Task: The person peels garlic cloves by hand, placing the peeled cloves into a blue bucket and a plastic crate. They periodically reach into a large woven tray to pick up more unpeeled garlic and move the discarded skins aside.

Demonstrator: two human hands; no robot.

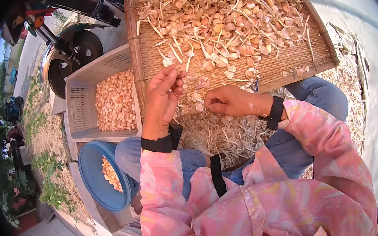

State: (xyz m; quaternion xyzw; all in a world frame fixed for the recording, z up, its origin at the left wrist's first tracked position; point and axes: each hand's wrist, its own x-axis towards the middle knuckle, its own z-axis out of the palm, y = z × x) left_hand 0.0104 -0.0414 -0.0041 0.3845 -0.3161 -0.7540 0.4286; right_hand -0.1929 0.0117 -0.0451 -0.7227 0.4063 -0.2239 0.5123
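Over the near left part of a woven tray [185,79], my left hand [164,93] is raised with its fingers pinched together; what they hold, if anything, is too small to make out. To its right, my right hand [231,100] is closed near the tray's front edge, its fingers curled and their tips partly hidden. Beyond both hands, a heap of garlic cloves [235,34] with dry stems and papery skins lies on the tray. A few skins [203,82] are scattered between the hands.
Left of the tray stands a pale plastic crate [80,108] of cloves. Nearer are a blue bucket [123,171] and another container [121,235], both with cloves. Stems and husks [223,133] litter the ground between my knees. A wheel [87,45] stands behind the crate.
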